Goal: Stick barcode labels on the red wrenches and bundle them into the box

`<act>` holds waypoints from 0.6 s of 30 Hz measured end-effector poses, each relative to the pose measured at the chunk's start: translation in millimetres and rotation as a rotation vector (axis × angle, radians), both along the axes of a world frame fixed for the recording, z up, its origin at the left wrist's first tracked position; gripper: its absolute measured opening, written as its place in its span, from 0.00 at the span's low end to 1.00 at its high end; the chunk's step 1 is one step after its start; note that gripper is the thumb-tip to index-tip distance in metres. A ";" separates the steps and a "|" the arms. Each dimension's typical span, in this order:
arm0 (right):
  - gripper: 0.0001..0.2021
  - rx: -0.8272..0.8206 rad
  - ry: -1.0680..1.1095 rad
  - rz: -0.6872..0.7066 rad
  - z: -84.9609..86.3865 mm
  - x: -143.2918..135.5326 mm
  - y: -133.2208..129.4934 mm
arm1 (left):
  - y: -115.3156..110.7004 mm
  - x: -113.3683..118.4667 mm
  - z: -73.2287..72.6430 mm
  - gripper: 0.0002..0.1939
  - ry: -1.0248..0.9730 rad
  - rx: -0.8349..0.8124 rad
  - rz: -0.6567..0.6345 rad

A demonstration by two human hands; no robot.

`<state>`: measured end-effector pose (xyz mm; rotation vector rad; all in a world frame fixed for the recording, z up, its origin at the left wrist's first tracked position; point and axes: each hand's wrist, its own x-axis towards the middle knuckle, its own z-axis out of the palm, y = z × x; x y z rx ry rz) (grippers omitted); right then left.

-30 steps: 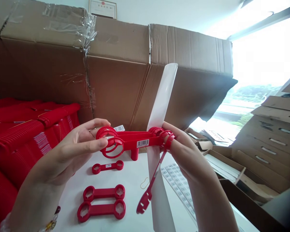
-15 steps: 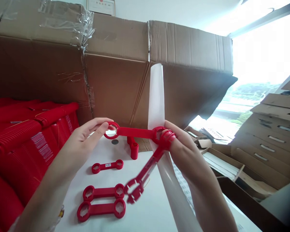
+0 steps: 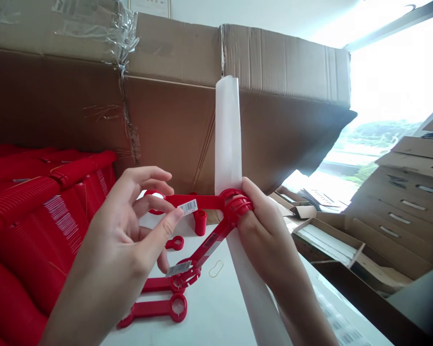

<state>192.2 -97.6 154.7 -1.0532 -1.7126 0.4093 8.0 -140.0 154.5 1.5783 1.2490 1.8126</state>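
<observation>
Between thumb and index finger, my left hand (image 3: 140,230) pinches a small barcode label (image 3: 188,207). A second label (image 3: 178,268) hangs lower, by its other fingers. My right hand (image 3: 263,230) grips the overlapping ring ends of several red plastic pieces (image 3: 236,206); one bar points left behind my left hand, another slants down to the left and bears a label. A white strip (image 3: 228,134) rises behind my right hand and continues below it. On the white table (image 3: 216,312) lie more red two-ringed pieces (image 3: 155,309), partly covered by my left hand.
Stacked red pieces (image 3: 29,221) fill the left side. Large cardboard boxes (image 3: 173,120) stand across the back. An open carton with white contents (image 3: 324,242) and stacked boxes (image 3: 404,211) are at right. A rubber band (image 3: 216,268) lies on the table.
My left hand has let go of the left ring and moved nearer, now with labels at its fingers. My right hand and the red pieces have shifted slightly left.
</observation>
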 end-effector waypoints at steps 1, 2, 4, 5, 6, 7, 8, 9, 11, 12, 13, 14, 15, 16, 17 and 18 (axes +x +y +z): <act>0.11 -0.005 -0.007 0.008 -0.4 -1.0 -1.2 | 0.9 1.2 0.0 0.16 -0.023 -0.021 -0.021; 0.11 -0.008 -0.013 0.010 -0.7 -1.9 -2.4 | 1.4 2.5 0.4 0.18 -0.044 -0.049 -0.042; 0.10 -0.011 -0.023 0.012 -0.9 -3.6 -4.7 | 0.9 4.7 1.6 0.20 -0.078 -0.106 -0.063; 0.10 -0.012 -0.023 0.013 -0.9 -4.2 -5.7 | 0.2 5.3 2.3 0.20 -0.086 -0.132 -0.064; 0.10 -0.016 -0.023 0.017 -0.9 -4.5 -6.5 | -0.7 5.5 3.0 0.20 -0.087 -0.156 -0.058; 0.10 -0.020 -0.020 0.020 -0.8 -4.7 -7.1 | -1.6 5.4 3.6 0.19 -0.081 -0.177 -0.048; 0.10 -0.025 -0.018 0.025 -0.8 -4.7 -7.7 | -2.4 5.0 4.2 0.17 -0.072 -0.188 -0.038; 0.10 -0.031 -0.017 0.029 -0.8 -4.6 -8.2 | -2.9 4.5 4.6 0.16 -0.062 -0.201 -0.027; 0.10 -0.042 -0.018 0.037 -0.9 -4.2 -9.1 | -3.5 3.6 5.2 0.14 -0.052 -0.214 -0.008; 0.10 -0.045 -0.019 0.039 -1.0 -4.1 -9.5 | -3.4 3.3 5.4 0.14 -0.048 -0.221 -0.004; 0.10 -0.046 -0.018 0.039 -0.9 -4.0 -10.0 | -3.3 3.1 5.6 0.15 -0.046 -0.226 -0.005; 0.10 -0.047 -0.017 0.038 -0.9 -4.0 -10.4 | -3.0 3.1 5.6 0.15 -0.044 -0.229 -0.005; 0.10 -0.047 -0.016 0.036 -0.8 -4.1 -10.7 | -2.7 3.2 5.5 0.16 -0.038 -0.230 -0.002; 0.10 -0.046 -0.016 0.033 -0.7 -4.2 -10.9 | -2.4 3.5 5.3 0.16 -0.027 -0.229 0.007; 0.10 -0.041 -0.017 0.029 -0.6 -4.4 -11.0 | -2.0 3.8 4.9 0.15 -0.016 -0.233 0.018; 0.10 -0.037 -0.019 0.027 -0.7 -4.6 -11.1 | -1.7 4.0 4.5 0.15 -0.007 -0.233 0.035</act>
